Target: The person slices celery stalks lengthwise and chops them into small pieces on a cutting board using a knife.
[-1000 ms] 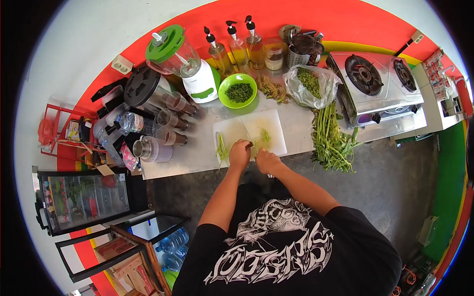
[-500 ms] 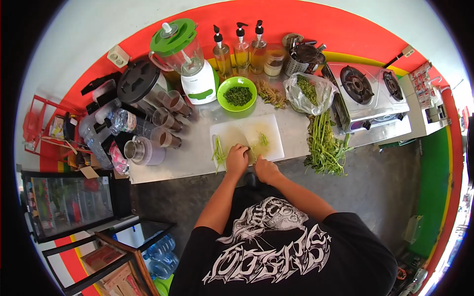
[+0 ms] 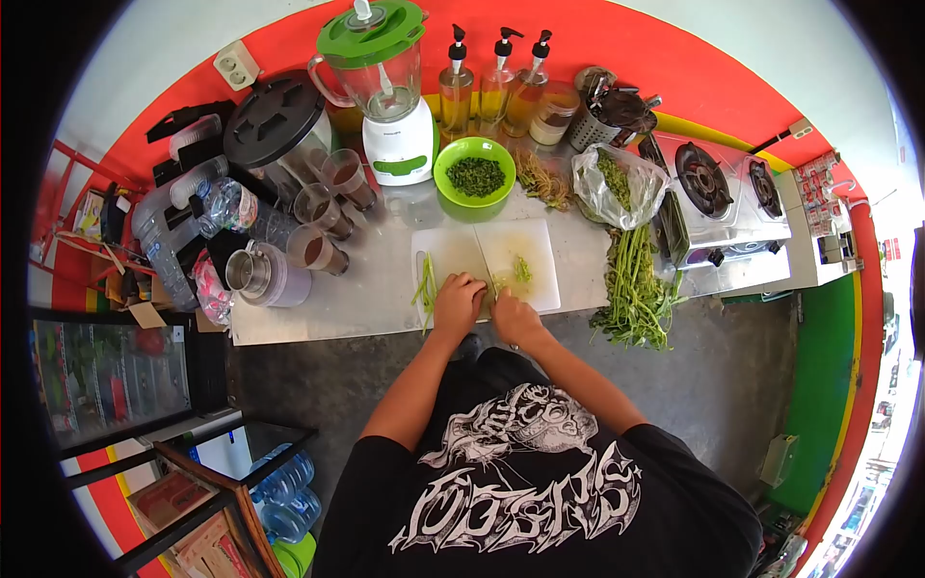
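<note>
A white cutting board [image 3: 535,241] lies at the front edge of the metal table. My left hand [image 3: 460,303] is closed over thin green stems [image 3: 425,279], whose ends stick out to its left. Beside it, my right hand [image 3: 515,319] grips a knife [image 3: 487,262]; its narrow blade points away from me across the board, close to my left fingers. Small chopped green pieces [image 3: 522,270] lie right of the blade. Behind the board, a green bowl [image 3: 474,205] holds finely chopped dark greens. A bunch of leafy stalks [image 3: 631,294] hangs over the table edge at the right.
A blender [image 3: 399,144], pump bottles [image 3: 496,87] and a jar [image 3: 555,113] line the back. Plastic cups [image 3: 316,250] and a metal-topped container [image 3: 267,276] stand left. A plastic bag [image 3: 617,185] of greens sits near the gas stove [image 3: 718,193]. Trimmed roots [image 3: 542,180] lie beside the bowl.
The camera view has shifted, so the table items appear displaced. Both hands stay close together on the board, and the knife blade now shows more plainly between them.
</note>
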Tool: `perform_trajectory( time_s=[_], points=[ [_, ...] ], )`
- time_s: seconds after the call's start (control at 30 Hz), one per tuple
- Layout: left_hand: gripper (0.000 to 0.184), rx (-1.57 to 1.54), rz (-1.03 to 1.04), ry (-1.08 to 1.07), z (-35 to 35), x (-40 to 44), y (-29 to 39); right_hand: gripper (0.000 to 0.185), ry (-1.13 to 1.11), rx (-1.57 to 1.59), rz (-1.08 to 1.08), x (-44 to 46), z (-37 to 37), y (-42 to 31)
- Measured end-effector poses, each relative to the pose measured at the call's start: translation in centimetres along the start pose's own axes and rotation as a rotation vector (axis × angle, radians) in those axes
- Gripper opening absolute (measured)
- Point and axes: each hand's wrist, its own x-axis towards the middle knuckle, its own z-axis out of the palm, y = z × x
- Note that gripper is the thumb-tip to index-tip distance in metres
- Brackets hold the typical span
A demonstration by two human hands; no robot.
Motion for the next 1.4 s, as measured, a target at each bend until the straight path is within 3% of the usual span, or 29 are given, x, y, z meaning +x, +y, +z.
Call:
perform_trajectory(
  time_s=[0.13, 0.37, 0.53, 0.73, 1.4],
  points=[
    [0.015, 0.036, 0.182, 0.101, -0.4, -0.8, -0.5, 0.039, -0.066, 0.003, -0.010, -0.1, -1.3, -0.1],
    [0.026, 0.102, 0.247, 0.071, -1.0, -1.4, -1.2, 0.040, 0.000, 0.041, 0.034, -1.5, 1.1, 0.6],
    [0.026, 0.102, 0.234, 0.083, -0.7, -1.2, -1.6, 0.038, -0.039, -0.030, -0.052, -0.7, -0.4, 0.9],
    [0.021, -0.015, 0.196, 0.064, -0.8, -0.5, -1.8, 0.040, 0.045, -0.063, -0.042, -0.6, 1.6, -0.1],
    [0.010, -0.041, 0.136, 0.053, -0.9, -0.7, -1.6, 0.039, 0.003, -0.019, -0.032, -1.8, 1.6, -0.5]
  ],
)
